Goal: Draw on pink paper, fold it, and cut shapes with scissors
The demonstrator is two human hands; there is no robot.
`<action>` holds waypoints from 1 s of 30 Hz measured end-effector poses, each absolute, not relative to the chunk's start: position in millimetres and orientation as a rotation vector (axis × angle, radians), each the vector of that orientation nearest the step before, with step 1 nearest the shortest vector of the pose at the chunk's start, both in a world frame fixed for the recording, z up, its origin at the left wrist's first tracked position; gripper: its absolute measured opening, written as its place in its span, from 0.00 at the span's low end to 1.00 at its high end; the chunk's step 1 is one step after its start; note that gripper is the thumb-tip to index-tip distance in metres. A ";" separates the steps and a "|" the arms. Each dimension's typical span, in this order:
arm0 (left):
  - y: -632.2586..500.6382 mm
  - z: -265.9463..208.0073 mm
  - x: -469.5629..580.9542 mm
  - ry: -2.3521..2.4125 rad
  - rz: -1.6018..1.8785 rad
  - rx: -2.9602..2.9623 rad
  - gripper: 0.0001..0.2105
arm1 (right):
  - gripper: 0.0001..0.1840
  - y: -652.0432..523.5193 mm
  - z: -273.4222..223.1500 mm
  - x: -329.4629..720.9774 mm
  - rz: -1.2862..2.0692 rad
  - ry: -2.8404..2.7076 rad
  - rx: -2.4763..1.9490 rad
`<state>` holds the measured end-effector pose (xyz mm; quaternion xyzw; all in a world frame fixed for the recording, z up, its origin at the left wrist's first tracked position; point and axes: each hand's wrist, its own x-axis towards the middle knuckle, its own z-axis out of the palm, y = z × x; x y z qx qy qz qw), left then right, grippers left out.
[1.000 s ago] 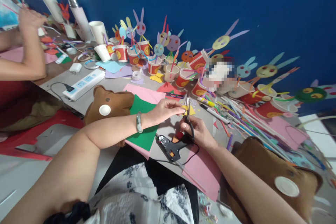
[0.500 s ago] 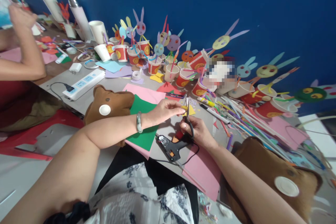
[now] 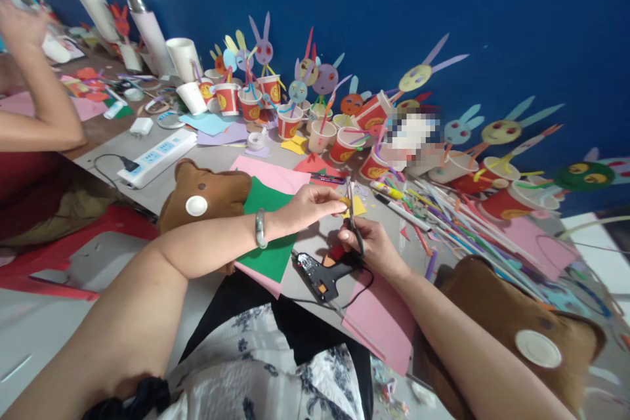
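Between the fingertips of my left hand (image 3: pixel 315 207) is a small yellow piece of paper (image 3: pixel 344 201). My right hand (image 3: pixel 371 244) grips a pair of scissors (image 3: pixel 356 233) by its dark handles, the blades pointing away from me and beside the yellow piece. Beyond them lies a larger yellow paper scrap (image 3: pixel 359 207) among bits of cut paper. A black glue gun (image 3: pixel 315 279) rests on the table just below my hands, its cord curling to the right. Under my left wrist is a green paper sheet (image 3: pixel 268 256) on pink paper.
Brown plush cushions (image 3: pixel 211 187) sit left and right of my arms. Several paper cups (image 3: pixel 289 123) with paper rabbit figures line the blue wall. A power strip (image 3: pixel 160 156) lies at left; coloured sticks (image 3: pixel 438 210) spread at right. Another person's arm (image 3: pixel 39 79) is at far left.
At far left, the other person's hand has shifted left. My own hands, the scissors and the yellow piece stay in almost the same place.
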<state>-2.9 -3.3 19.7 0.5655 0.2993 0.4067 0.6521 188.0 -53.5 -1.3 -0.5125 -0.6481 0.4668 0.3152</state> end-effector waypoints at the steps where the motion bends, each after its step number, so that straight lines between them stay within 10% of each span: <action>1: -3.3 20.0 -2.9 0.682 0.923 1.283 0.06 | 0.31 -53.4 -1.4 187.9 1.219 -1.712 -1.348; 30: 4.7 7.5 -2.2 0.669 0.971 1.449 0.04 | 0.30 -53.1 4.1 189.7 1.399 -1.688 -1.312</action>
